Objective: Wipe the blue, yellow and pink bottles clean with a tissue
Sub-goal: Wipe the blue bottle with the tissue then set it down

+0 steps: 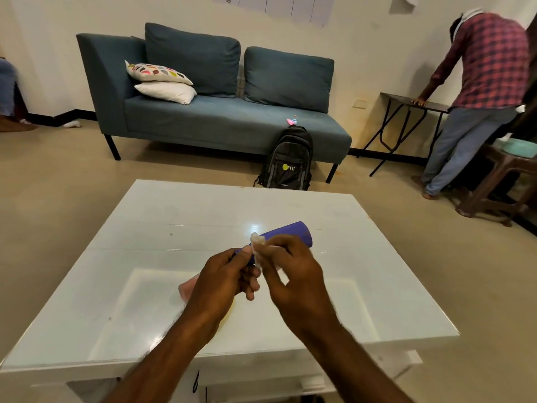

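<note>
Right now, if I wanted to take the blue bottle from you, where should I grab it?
Probably its far end: that round, bare part of the blue bottle sticks out past both hands. Come from the far right side, since the left hand grips the near end and the right hand pinches the tissue against the middle.

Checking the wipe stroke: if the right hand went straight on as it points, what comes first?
Likely the blue bottle, which the tissue in the right hand seems to touch; the left hand grips it beyond.
</note>
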